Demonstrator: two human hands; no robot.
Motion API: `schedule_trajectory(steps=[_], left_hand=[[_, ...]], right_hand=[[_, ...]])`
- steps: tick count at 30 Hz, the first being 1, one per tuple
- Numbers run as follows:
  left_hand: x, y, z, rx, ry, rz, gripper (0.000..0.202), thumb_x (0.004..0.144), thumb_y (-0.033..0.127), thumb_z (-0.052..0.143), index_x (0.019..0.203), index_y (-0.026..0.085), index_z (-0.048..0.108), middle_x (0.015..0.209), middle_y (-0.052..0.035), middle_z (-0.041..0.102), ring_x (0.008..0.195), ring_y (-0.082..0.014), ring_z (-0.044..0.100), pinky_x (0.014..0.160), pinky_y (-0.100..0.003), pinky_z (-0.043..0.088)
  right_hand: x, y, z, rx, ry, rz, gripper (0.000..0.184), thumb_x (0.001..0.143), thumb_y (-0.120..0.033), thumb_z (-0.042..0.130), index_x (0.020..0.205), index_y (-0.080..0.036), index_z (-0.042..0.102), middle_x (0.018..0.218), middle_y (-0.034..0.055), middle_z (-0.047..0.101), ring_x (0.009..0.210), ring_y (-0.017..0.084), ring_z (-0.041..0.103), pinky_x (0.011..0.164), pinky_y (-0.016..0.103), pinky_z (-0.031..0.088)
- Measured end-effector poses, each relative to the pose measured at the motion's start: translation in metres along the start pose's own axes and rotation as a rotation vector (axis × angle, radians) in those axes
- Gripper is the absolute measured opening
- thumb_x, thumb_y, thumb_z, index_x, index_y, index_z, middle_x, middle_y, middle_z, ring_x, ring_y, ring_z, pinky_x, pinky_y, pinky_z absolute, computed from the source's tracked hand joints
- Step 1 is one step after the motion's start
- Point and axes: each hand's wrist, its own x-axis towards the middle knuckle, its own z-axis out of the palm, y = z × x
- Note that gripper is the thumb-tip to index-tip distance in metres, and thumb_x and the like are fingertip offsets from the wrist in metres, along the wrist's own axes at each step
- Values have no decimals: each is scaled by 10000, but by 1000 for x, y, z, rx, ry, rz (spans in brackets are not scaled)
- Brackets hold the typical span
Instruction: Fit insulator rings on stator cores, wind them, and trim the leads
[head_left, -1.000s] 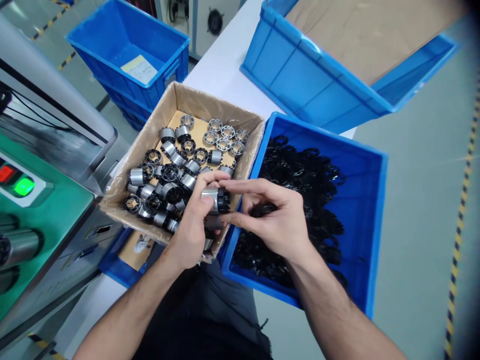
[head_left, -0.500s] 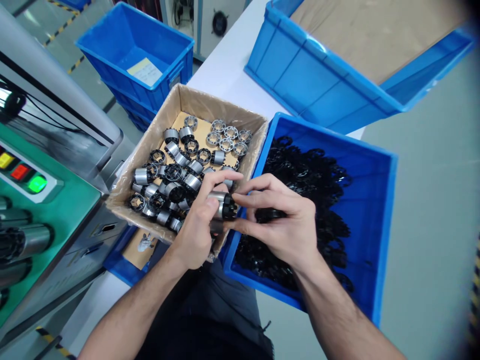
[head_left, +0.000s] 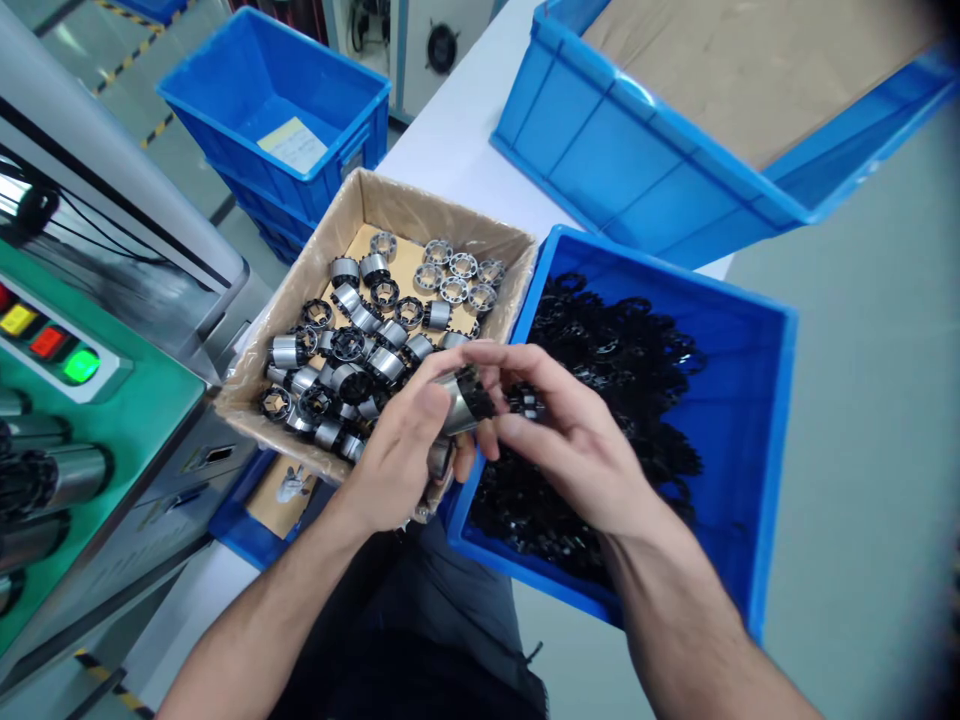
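Note:
My left hand grips a silver metal cylinder with a black toothed end, tilted up to the right, over the near right corner of a cardboard box. My right hand meets it from the right, fingers curled, with a small black plastic ring between fingertips and thumb, right beside the cylinder's black end. The box holds several more silver-and-black cylinders. Under my right hand a blue bin is full of black plastic rings.
A green machine panel with coloured buttons and steel rollers stands at the left. A large blue crate with a cardboard sheet sits on the white table behind. Another blue crate stands on the floor at the back left.
The cylinder has tilted upward in my left hand. My right hand has opened a little and slid forward, bringing a black ring up beside the cylinder's end.

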Motion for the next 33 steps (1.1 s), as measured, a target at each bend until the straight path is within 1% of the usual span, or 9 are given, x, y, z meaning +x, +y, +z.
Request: schedule_trajectory(steps=[3, 5, 10, 13, 17, 24, 26, 30, 33], left_hand=[[7, 1, -2, -65, 135, 98, 665, 1072, 861, 615, 1064, 205, 719, 881, -60, 816, 548, -121, 619, 445, -207, 433], [10, 2, -3, -118, 252, 117, 619, 1039, 817, 689, 893, 222, 599, 922, -59, 851, 568, -139, 681, 419, -199, 437], [9, 3, -3, -55, 218, 42, 463, 1064, 678, 739, 1052, 216, 721, 750, -8, 786, 496, -127, 638, 406, -186, 409], [8, 4, -1, -12, 209, 96, 414, 1094, 621, 763, 1032, 212, 756, 713, 30, 667, 504, -79, 526, 463, -183, 426], [9, 7, 0, -113, 218, 0, 446, 1141, 656, 663, 1443, 331, 701, 879, 13, 692, 626, -141, 606, 517, -242, 538], [5, 1, 0, -52, 154, -64, 474, 1158, 745, 549, 1197, 281, 637, 726, 35, 571, 570, -143, 518, 476, -227, 415], [4, 0, 0, -43, 122, -74, 438, 1177, 701, 524, 1225, 279, 630, 748, 27, 599, 574, -144, 521, 486, -232, 417], [2, -1, 1, 11, 97, -75, 473, 1188, 702, 518, 1391, 294, 646, 774, 22, 625, 560, -134, 517, 486, -245, 404], [2, 0, 1, 30, 132, -70, 501, 1174, 727, 539, 1422, 310, 667, 775, 23, 611, 545, -130, 515, 470, -255, 390]], right_hand=[[-1, 0, -9, 117, -13, 83, 293, 1143, -450, 756, 1405, -328, 800, 1223, 41, 785, 1047, 208, 758, 863, 328, 673], [-1, -2, -10, 147, -12, 104, 290, 1154, -428, 756, 1425, -325, 754, 1221, 29, 792, 928, 169, 786, 765, 290, 679], [1, -7, 4, 177, 31, 106, 422, 1018, -361, 950, 1338, -288, 685, 1108, -7, 842, 499, 46, 616, 416, 161, 501], [2, -7, 11, 124, 107, 12, 392, 868, -269, 1069, 1101, -233, 756, 1090, 10, 864, 519, 31, 621, 446, 139, 531], [3, -5, 15, 124, 116, -1, 223, 1029, -378, 930, 1167, -228, 839, 989, 3, 796, 566, 81, 727, 471, 176, 601], [0, 0, 26, 106, 222, -33, 135, 1066, -198, 831, 1178, -266, 863, 1069, -1, 791, 579, 83, 763, 520, 194, 649], [-1, 2, 28, 51, 243, -48, 150, 1071, -164, 809, 1165, -273, 851, 1043, 0, 824, 633, 97, 779, 585, 205, 677], [0, 3, 25, -95, 197, -148, 196, 1075, -130, 762, 1138, -271, 883, 1201, 62, 830, 1097, 188, 827, 809, 246, 729], [0, 2, 22, -46, 125, -100, 256, 1011, -153, 831, 1237, -262, 884, 1298, 85, 762, 977, 164, 804, 724, 237, 733]])
